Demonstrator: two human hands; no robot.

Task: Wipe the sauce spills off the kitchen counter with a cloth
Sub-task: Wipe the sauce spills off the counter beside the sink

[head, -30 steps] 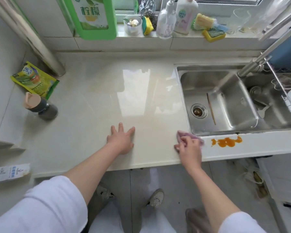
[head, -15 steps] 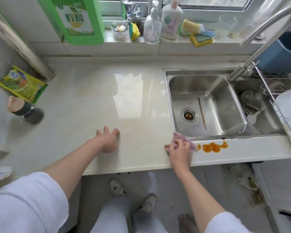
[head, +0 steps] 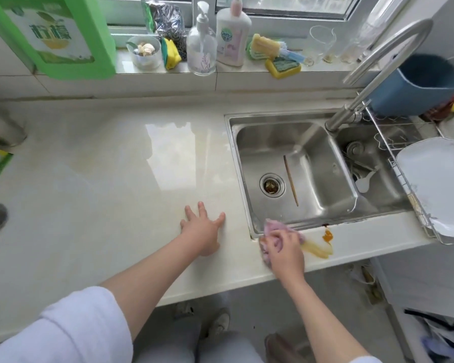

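One smeared sauce streak (head: 317, 248) runs left-right beside cloth (head: 273, 231).

Open counter (head: 110, 179) left of my left hand (head: 202, 231): I see free passage back to the wall. My right hand (head: 283, 254) works a narrow front strip, bounded behind by the sink (head: 294, 163) rim. Rightward, the dish rack (head: 414, 205) overhangs and blocks that strip.

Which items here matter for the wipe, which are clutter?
In use: cloth, sauce spill, counter, right hand, left hand.
Clutter: soap bottles, sponges, sink, plate.
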